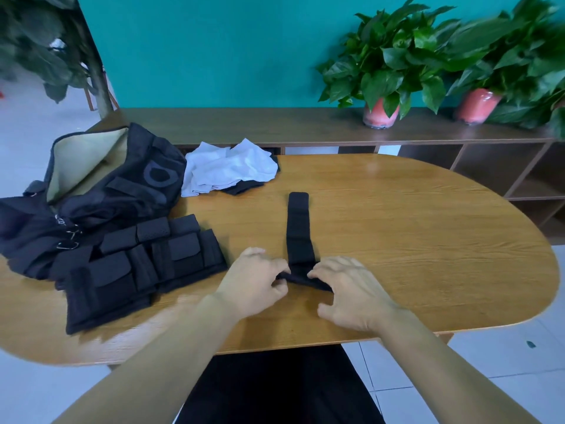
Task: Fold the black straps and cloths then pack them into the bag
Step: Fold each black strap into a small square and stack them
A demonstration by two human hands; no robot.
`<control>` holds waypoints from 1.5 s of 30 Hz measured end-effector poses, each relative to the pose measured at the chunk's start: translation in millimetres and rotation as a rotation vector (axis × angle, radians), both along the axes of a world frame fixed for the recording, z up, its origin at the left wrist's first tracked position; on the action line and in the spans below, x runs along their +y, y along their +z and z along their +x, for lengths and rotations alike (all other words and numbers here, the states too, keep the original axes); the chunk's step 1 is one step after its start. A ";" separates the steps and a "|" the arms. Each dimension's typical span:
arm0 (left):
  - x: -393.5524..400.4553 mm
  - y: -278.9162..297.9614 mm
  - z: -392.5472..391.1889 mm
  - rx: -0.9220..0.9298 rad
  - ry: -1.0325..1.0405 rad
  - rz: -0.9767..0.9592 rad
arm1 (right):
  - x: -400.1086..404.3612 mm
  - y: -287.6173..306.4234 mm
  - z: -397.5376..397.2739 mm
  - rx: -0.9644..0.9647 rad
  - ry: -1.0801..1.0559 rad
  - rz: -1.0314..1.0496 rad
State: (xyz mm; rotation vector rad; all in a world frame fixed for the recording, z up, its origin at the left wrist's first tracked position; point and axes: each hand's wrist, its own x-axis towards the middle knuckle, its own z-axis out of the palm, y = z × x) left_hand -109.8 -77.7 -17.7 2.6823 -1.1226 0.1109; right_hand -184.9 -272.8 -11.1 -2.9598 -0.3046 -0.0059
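A long black strap (299, 228) lies on the wooden table (412, 240), running away from me. Its near end is bunched between my hands. My left hand (253, 280) pinches that end from the left with thumb and fingers. From the right, my right hand (348, 292) holds the same end with its fingertips. To the left lies a pile of several folded black straps (143, 264). Behind them sits the open black bag (116, 179) with a beige lining. A white cloth (229, 166) lies on a black cloth (244, 187) at the table's far side.
A low wooden shelf (275, 127) runs along the teal wall behind the table, with two potted plants (382, 71) in pink pots on its right part. A larger plant stands at the far left. The right half of the table is bare wood.
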 end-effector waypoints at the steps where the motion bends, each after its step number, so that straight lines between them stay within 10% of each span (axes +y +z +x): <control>1: 1.9 3.3 -2.4 0.052 0.025 -0.056 | -1.6 0.9 -1.3 -0.011 -0.005 0.017; 11: -3.1 2.1 -8.4 0.562 0.288 -0.456 | -6.4 -8.1 4.9 0.070 -0.472 0.849; 26: -25.1 -7.9 2.2 0.184 0.470 -0.191 | 3.4 -12.2 29.3 0.012 -0.675 0.362; 30: -27.4 -1.7 10.2 0.040 0.328 -0.157 | 4.0 -3.4 30.6 -0.220 -0.445 0.152; 34: -26.0 -9.7 14.3 0.079 0.111 0.041 | 13.6 -3.8 38.7 -0.066 -0.137 0.042; 45: -11.0 -6.6 22.8 0.239 -0.052 0.127 | 8.6 -1.3 32.0 0.094 -0.102 0.011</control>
